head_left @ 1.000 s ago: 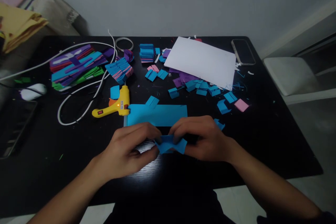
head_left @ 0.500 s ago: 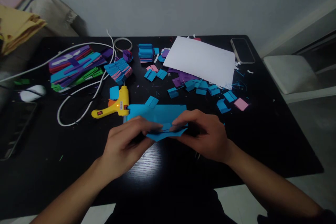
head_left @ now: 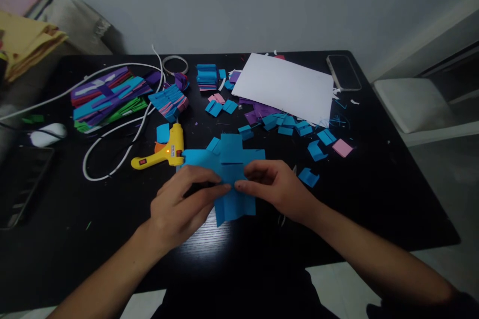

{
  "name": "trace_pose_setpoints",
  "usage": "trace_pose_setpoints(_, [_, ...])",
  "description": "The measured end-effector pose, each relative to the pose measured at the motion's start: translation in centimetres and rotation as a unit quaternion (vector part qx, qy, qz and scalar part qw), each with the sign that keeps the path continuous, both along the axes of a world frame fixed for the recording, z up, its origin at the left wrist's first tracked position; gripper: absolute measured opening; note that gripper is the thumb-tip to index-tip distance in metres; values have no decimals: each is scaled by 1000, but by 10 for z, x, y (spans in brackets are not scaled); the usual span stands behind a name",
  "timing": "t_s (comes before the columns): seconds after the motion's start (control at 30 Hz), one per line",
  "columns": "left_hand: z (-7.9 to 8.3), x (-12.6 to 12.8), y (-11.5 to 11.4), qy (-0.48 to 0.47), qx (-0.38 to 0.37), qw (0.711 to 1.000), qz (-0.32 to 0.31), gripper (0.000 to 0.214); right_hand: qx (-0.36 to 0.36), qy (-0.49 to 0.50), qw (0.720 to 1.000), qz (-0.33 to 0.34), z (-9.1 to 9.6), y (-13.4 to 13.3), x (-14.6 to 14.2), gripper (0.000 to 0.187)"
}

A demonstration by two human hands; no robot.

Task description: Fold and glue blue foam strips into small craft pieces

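Between my two hands is a creased piece of blue paper (head_left: 235,200), with a slit or fold line across it and a narrower flap standing up at its far end. My left hand (head_left: 183,199) is closed on its left side, thumb and fingertips near the middle. From the right, my right hand (head_left: 279,187) pinches it with the thumb against the centre. Behind it lies a wider blue sheet (head_left: 196,156), partly covered. A yellow glue gun (head_left: 168,149) with a lit orange light rests at that sheet's left edge. Scissors (head_left: 294,169) lie mostly hidden by my right hand.
Small folded blue pieces (head_left: 286,124) and a pink square (head_left: 342,147) are scattered right of centre, beside a white sheet (head_left: 284,87). Bundled coloured strips (head_left: 108,94), a white cable (head_left: 85,159) and a mouse (head_left: 48,134) are left. A phone (head_left: 343,72) lies at the back right.
The blue paper has been turned from edge-on and folded to opened flatter, its flap now pointing away from me. My right hand has shifted slightly left, uncovering a blue piece and scissors.
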State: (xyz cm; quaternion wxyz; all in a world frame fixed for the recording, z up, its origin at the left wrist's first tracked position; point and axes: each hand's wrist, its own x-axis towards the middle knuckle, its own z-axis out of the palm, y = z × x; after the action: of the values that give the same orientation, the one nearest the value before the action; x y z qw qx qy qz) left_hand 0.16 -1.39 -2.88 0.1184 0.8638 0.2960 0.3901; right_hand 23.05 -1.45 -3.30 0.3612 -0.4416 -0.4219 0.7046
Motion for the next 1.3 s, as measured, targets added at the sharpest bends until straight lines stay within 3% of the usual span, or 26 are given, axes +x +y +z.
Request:
trace_pose_setpoints(0.1, [0, 4, 0, -74, -124, 988, 61, 24, -30, -22, 999, -24, 1, 0, -1, 29])
trace_pose_setpoints(0.2, [3, 10, 1, -148, -335, 923, 118, 14, -37, -34, 998, -34, 2, 0, -2, 27])
trace_pose_setpoints(0.27, [3, 15, 2, -152, -446, 877, 99, 13, -33, -31, 998, -32, 2, 0, -3, 26])
trace_pose_setpoints(0.33, [2, 18, 2, -145, -502, 849, 74, 16, -28, -33, 999, -29, 2, 0, -3, 24])
trace_pose_setpoints(0.43, [-1, 19, 2, -147, -525, 835, 69, 19, -26, -45, 998, -17, 0, 1, -1, 25])
trace_pose_setpoints(0.8, [-1, 13, 3, -148, -530, 832, 68, 21, -15, -49, 999, 5, 1, 4, 1, 24])
trace_pose_setpoints(0.97, [-3, 17, 2, -151, -544, 823, 59, 20, 26, -68, 997, 9, 0, 3, -2, 43])
trace_pose_setpoints(1.3, [-1, 12, 7, -121, -501, 855, 55, 19, 42, -63, 997, -8, -3, 2, 0, 33])
